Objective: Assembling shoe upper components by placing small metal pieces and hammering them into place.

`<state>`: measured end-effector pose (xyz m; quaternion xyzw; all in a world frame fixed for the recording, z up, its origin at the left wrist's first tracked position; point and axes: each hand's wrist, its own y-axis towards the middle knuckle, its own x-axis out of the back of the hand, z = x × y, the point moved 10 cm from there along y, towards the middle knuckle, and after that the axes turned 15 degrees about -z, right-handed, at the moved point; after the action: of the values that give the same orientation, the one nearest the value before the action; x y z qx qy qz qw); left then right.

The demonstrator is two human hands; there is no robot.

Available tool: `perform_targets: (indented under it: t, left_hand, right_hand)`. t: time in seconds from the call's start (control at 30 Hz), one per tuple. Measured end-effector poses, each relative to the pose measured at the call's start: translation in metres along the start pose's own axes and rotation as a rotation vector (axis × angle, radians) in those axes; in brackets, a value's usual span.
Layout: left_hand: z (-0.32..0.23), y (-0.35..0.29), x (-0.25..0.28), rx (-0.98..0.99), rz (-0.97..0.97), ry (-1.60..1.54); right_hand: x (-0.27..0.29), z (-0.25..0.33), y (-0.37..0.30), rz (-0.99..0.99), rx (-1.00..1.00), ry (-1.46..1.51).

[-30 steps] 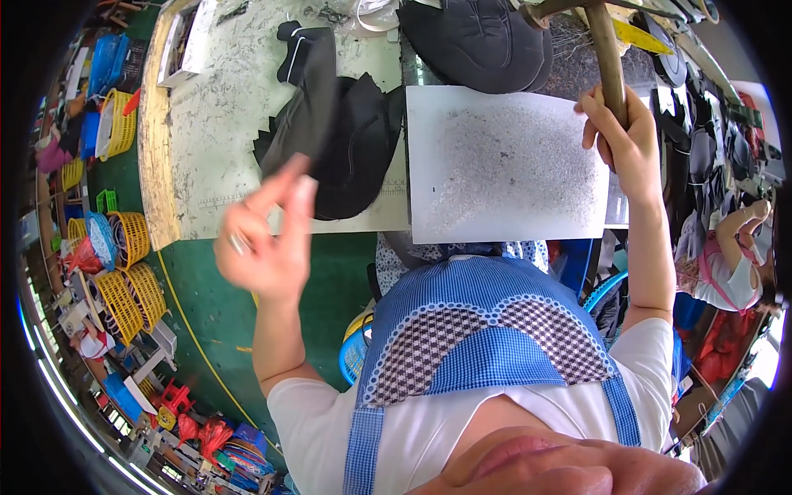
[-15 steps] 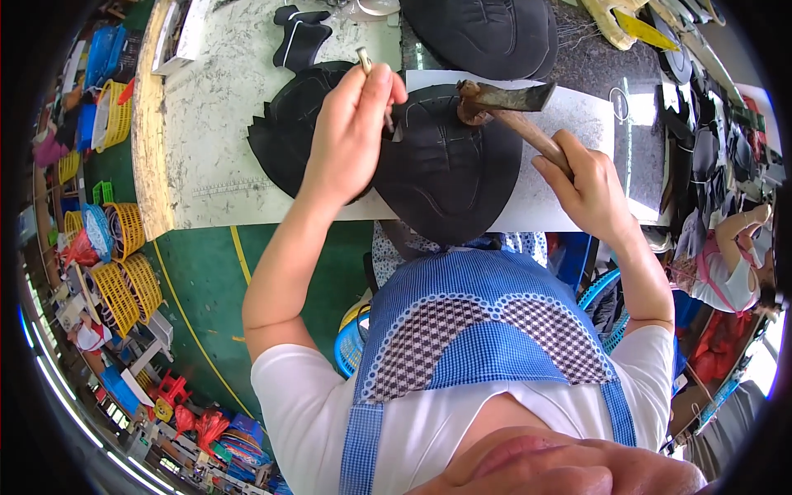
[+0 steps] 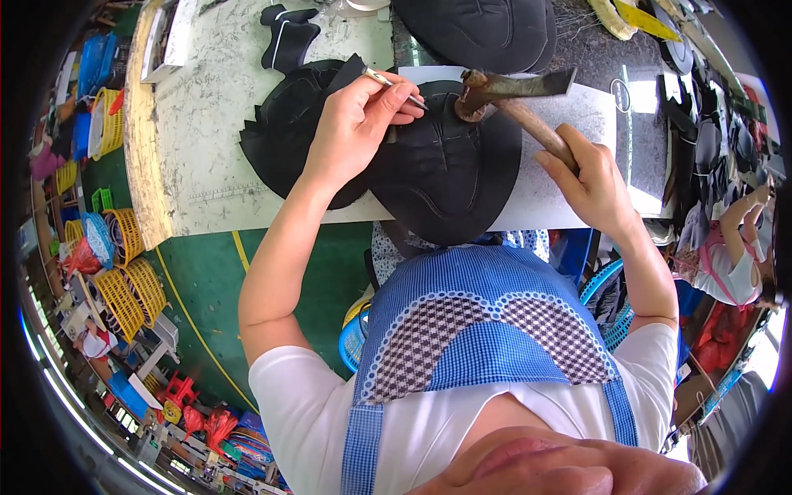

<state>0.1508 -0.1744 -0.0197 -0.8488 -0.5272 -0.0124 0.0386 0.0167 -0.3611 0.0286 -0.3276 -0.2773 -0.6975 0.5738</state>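
My left hand (image 3: 356, 124) pinches a slim metal punch (image 3: 403, 93), tilted with its tip to the right, over a black stitched piece (image 3: 450, 173). That piece lies at the table's near edge, its lower end reaching past the edge. To its left, other black pieces (image 3: 285, 153) with a jagged outer edge lie partly hidden beneath my left hand and wrist. My right hand (image 3: 596, 186) is wrapped round the wooden handle of a hammer (image 3: 532, 124). The rusty hammer head is raised over the right side of the stitched piece, right of the punch tip.
A white board (image 3: 569, 124) lies under the work on the table (image 3: 214, 124). More black stitched pieces (image 3: 474, 33) are stacked at the back, beside a tied black bundle (image 3: 289, 41). Black parts hang at the right near another person (image 3: 734, 239). Yellow baskets (image 3: 120, 297) stand left.
The punch has gone from nearly upright to slanting, its tip now rightward and off the gap between the pieces. The hammer has shifted slightly right. The black pieces have moved slightly left.
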Motion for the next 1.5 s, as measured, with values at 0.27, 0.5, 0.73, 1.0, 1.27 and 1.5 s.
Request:
perform_targets:
  t: [0.27,0.5,0.73,1.0,1.27,1.5]
  left_hand:
    - [-0.054,-0.021,-0.019,-0.687,-0.093,0.627]
    - [0.001,0.005,-0.001,-0.049,-0.123,0.178]
    - [-0.005,0.006,-0.006,-0.059,-0.037,0.083]
    - [-0.022,-0.001,-0.01,-0.275,-0.028,0.313]
    - [-0.048,-0.015,-0.014,-0.595,-0.207,0.604]
    - [0.0,0.007,0.002,-0.023,-0.077,0.052]
  right_hand:
    - [0.041,0.048,0.001,-0.225,0.153,0.452]
    - [0.02,0.026,0.013,-0.173,-0.01,0.214]
    - [0.02,0.002,0.004,-0.156,-0.17,0.273]
    - [0.03,0.02,0.009,-0.183,-0.106,0.343]
    - [0.014,0.038,0.011,-0.133,0.096,0.139]
    - [0.019,0.005,0.009,-0.15,-0.204,0.343]
